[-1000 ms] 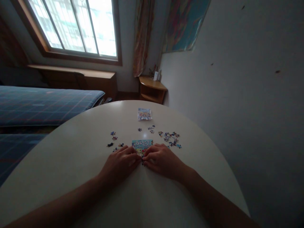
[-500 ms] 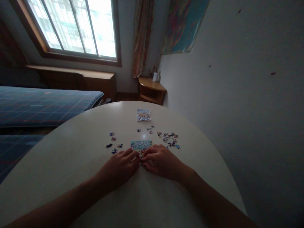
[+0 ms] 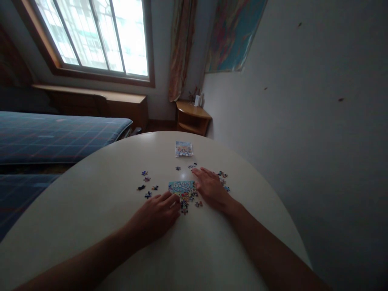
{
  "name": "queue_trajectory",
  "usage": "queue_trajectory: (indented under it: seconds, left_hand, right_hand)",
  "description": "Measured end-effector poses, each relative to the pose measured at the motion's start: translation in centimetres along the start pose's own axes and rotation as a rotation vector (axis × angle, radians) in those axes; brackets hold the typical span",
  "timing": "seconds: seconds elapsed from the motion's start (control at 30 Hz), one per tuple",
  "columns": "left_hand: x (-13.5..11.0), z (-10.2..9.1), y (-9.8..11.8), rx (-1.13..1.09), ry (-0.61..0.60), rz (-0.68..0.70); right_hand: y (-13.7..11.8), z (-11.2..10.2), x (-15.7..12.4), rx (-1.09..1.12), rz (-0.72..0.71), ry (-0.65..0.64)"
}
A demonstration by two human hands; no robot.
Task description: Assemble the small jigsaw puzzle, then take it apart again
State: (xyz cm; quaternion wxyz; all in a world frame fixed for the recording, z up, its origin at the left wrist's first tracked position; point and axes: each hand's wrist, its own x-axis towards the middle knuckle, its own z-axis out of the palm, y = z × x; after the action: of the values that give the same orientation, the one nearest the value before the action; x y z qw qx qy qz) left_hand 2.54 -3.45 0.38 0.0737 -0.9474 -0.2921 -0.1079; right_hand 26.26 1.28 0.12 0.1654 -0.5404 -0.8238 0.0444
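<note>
A partly joined jigsaw puzzle point(image 3: 183, 186) with a light blue top edge and lettering lies on the table before me. My left hand point(image 3: 165, 208) rests at its lower left edge, fingers curled together against it; the fingertips are partly hidden. My right hand point(image 3: 209, 186) lies palm down just right of the puzzle, fingers stretched out over loose jigsaw pieces point(image 3: 222, 174) and covering some of them. Between the hands, a loose jigsaw piece point(image 3: 198, 204) lies near the puzzle's lower right side.
Several scattered jigsaw pieces point(image 3: 147, 195) lie left of the puzzle, and others point(image 3: 191, 166) lie beyond it. A small printed picture sheet point(image 3: 183, 148) is farther back on the round white table point(image 3: 115, 161). The wall point(image 3: 287, 141) stands to the right; a bed point(image 3: 60, 137) is at left.
My right hand has left the puzzle's lower edge, moving forward and right to the loose pieces, its fingers now straighter. My left hand stays by the puzzle, whose lower part now shows.
</note>
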Motion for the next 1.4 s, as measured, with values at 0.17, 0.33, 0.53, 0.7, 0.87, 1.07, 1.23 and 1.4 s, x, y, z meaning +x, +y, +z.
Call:
queue_trajectory:
  seconds: [0.17, 0.33, 0.53, 0.7, 0.87, 1.07, 1.23, 1.4]
  left_hand:
    - [0.1, 0.0, -0.1, -0.015, 0.014, 0.002]
    - [0.0, 0.1, -0.3, -0.035, 0.029, -0.007]
    - [-0.1, 0.4, -0.4, -0.042, 0.055, 0.003]
    - [-0.1, 0.3, -0.5, -0.053, 0.055, 0.011]
    - [0.0, 0.0, -0.5, -0.07, 0.059, 0.003]
    - [-0.2, 0.2, -0.5, -0.088, 0.052, -0.016]
    - [-0.2, 0.2, -0.5, -0.111, 0.068, -0.018]
    - [-0.2, -0.2, -0.5, -0.124, 0.064, -0.005]
  right_hand:
    - [-0.1, -0.4, 0.2, -0.054, 0.021, -0.062]
    - [0.5, -1.2, 0.0, -0.074, -0.014, -0.016]
    - [0.3, -0.1, 0.3, -0.084, -0.019, -0.042]
    - [-0.1, -0.5, 0.1, -0.08, -0.014, -0.078]
    - [0.1, -0.9, -0.3, -0.072, -0.047, -0.046]
    - [1.0, -1.2, -0.4, -0.041, -0.045, 0.018]
    - [2.7, -1.7, -0.7, -0.031, 0.116, 0.012]
    - [4.1, -2.0, -0.9, -0.008, 0.123, 0.033]
